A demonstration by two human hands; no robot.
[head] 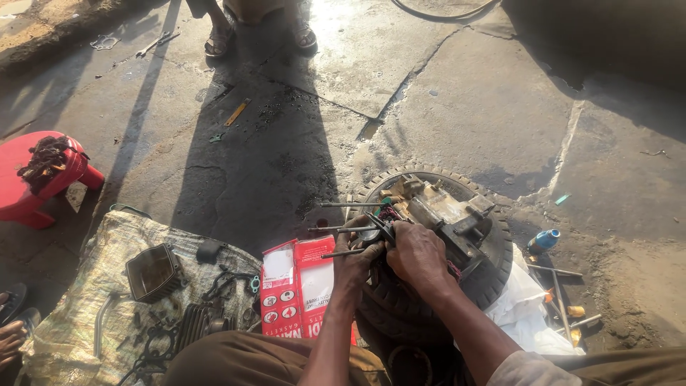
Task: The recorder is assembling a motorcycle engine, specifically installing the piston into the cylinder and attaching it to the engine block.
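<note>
Cracked concrete floor (457, 93) (sunlit) bears tyre (500, 264), engine block (443, 214), both hands.

A greasy grey metal engine case (436, 214) is rested on a black rubber tyre (407, 307). It is gripped by the left hand (357, 261) and right hand (418, 254) beside long steel studs (350, 229). Red-and-white cardboard packets (296, 286) are laid near, on a woven sack (86, 314).
</note>
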